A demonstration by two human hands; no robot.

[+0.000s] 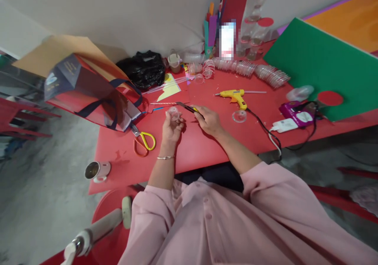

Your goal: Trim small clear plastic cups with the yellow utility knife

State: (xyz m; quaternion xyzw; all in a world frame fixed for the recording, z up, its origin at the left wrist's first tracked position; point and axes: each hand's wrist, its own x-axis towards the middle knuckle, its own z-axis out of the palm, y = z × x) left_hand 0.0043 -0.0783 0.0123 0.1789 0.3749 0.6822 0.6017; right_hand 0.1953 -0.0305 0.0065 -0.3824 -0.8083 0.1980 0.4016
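Note:
Between the thumb and fingers of my left hand (172, 130) is a small clear plastic lid (173, 113), its domed shape partly hidden by the fingers. My right hand (208, 121) is closed round a utility knife (189, 108) with a black and yellow handle. The knife's blade points left and lies close to the lid; whether they touch I cannot tell. Right of my right hand, another clear lid (239, 116) lies on the red table beside a yellow hot glue gun (233, 95). Scissors (144, 141) with yellow and orange handles rest left of my left hand.
Stacked clear plastic cups (243, 68) line the back. A paper bag (91, 88) stands at left, near a black plastic bag (144, 69). A mug (97, 171) sits by the left edge. A green board (327, 72) leans at right, near a purple box (298, 113) and cables.

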